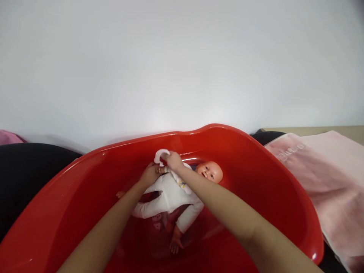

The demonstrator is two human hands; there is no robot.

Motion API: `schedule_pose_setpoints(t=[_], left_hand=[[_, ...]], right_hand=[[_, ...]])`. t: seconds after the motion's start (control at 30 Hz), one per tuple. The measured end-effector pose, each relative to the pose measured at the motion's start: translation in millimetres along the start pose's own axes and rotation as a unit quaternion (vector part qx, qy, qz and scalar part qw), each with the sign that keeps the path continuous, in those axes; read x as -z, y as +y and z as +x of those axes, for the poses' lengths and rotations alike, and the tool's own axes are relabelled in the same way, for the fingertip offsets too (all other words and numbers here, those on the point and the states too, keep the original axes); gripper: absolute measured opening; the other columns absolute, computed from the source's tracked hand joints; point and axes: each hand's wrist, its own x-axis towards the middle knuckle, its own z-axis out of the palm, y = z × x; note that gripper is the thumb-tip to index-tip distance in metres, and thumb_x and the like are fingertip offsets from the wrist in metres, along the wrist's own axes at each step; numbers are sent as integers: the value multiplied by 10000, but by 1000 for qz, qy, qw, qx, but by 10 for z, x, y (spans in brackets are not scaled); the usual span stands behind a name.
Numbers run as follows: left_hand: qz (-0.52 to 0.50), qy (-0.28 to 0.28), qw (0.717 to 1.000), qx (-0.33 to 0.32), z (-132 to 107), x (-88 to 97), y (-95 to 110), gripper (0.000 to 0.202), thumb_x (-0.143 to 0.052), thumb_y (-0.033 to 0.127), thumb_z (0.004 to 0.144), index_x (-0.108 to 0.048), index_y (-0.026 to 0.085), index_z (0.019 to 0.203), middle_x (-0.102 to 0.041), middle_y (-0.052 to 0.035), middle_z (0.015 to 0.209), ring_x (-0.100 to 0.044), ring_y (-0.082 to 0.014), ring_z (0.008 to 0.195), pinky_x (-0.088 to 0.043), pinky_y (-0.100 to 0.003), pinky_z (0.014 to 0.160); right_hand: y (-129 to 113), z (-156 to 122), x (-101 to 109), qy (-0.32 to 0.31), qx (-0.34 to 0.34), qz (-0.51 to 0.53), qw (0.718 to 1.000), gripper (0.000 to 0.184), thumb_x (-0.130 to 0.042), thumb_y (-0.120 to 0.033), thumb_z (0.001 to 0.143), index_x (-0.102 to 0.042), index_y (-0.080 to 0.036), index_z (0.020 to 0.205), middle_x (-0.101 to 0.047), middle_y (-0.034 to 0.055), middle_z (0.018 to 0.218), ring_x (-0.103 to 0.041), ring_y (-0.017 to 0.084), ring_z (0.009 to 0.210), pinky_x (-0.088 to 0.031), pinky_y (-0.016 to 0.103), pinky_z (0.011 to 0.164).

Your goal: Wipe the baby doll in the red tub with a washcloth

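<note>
A bald baby doll (173,195) in a white long-sleeved suit lies face up in a red baby bathtub (85,197), its head to the right. My left hand (149,176) is closed at the doll's far arm, by its small hand. Just above, my right hand (174,161) grips a pale pink baby garment (161,153), whose edge curls over near that arm. More of the garment, with a yellow print, lies along the doll's far side, partly behind my right forearm. The doll's near arm rests on the tub floor, uncovered by the garment. My fingertips are partly hidden.
A pink cloth (327,170) with pale lettering is spread to the right of the tub. Black surfaces (25,170) show beside the tub, and a bit of pink fabric (10,137) is at the far left. A white wall (182,68) stands behind the tub's far rim.
</note>
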Motion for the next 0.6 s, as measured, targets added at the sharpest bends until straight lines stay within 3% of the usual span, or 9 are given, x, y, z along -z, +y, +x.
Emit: schedule_pose_setpoints(t=[0.1, 0.17, 0.27, 0.4, 0.47, 0.6], left_hand=[[-4, 0, 1000, -8, -8, 19, -58, 150, -692, 273, 930, -809, 191, 979, -725, -91, 1028, -649, -256, 947, -490, -357, 913], [7, 1, 1000, -2, -8, 21, -85, 171, -686, 264, 922, -810, 197, 1017, -706, -99, 1080, -652, -257, 943, -486, -359, 888], [25, -1, 1000, 1, -3, 19, -105, 207, -679, 299, 928, -808, 199, 1056, -681, -110, 1127, -656, -261, 955, -479, -356, 858], [28, -10, 999, -11, 9, 11, -130, 190, -654, 327, 945, -784, 198, 997, -669, -102, 1112, -652, -245, 941, -475, -341, 836], [27, -10, 999, -16, 21, -3, -154, 175, -648, 318, 947, -767, 198, 995, -665, -94, 1102, -652, -235, 948, -477, -329, 843], [28, -4, 999, -22, 54, -54, -214, 190, -657, 325, 951, -756, 183, 1029, -658, -103, 1123, -657, -226, 957, -489, -321, 857]], right_hand=[[109, 45, 356, 121, -17, 42, 992, 444, -328, -293, 1153, -679, -115, 1357, -765, 167, 1316, -725, 237, 1200, -530, 272, 942], [187, 24, 566, 163, -5, 25, 986, 407, -356, -285, 1147, -662, -137, 1372, -775, 160, 1265, -733, 253, 1159, -534, 296, 946], [274, -65, 665, 78, 3, -102, 992, 336, -492, -272, 1100, -673, -147, 1353, -774, 171, 1248, -741, 286, 1131, -537, 338, 952], [315, -178, 375, -58, -14, -182, 982, 263, -669, -228, 986, -777, -132, 1206, -780, 211, 1249, -760, 335, 1135, -553, 369, 941], [282, -203, 160, -81, -30, -181, 980, 254, -644, -212, 984, -803, -108, 1153, -783, 241, 1228, -770, 359, 1122, -564, 398, 926], [108, -215, -172, -79, -29, -161, 983, 362, -553, -177, 1003, -757, -93, 1290, -748, 264, 1326, -722, 381, 1256, -541, 456, 1011]])
